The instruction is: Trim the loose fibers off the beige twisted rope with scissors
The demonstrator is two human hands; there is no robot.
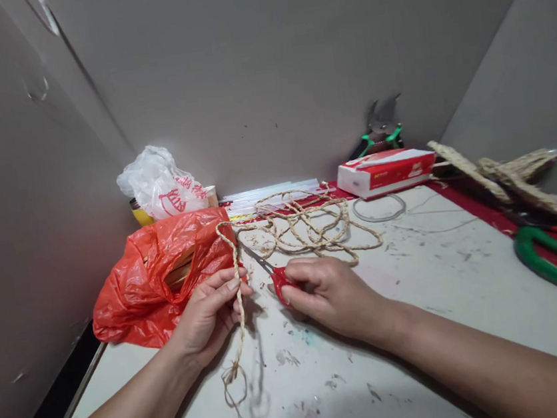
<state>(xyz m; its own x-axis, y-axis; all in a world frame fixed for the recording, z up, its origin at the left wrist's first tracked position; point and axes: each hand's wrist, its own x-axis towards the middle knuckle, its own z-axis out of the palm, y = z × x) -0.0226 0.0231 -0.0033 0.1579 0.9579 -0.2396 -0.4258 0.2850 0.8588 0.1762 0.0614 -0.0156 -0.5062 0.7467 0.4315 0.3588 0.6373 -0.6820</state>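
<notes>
Here, two hands (333,293), one braided rope (241,312)

The left hand (210,312) pinches; the right hand (329,294) curls, back upward.

White worktop (445,257), scuffed, bits scattered. Left: red plastic bag (126,287), crumpled, wooden-looking pieces (180,272) showing at its opening; behind it a white plastic bag (154,179) with red print, yellow item (142,216) beside it. Back: pale thin sticks (276,191) in a row. Right of those, red-and-white tissue pack (388,173), green-trimmed shears (383,116) behind, grey wire loop (380,216) in front. Far right: woven strips (527,187), green handle (549,268). Grey walls (263,70).
</notes>
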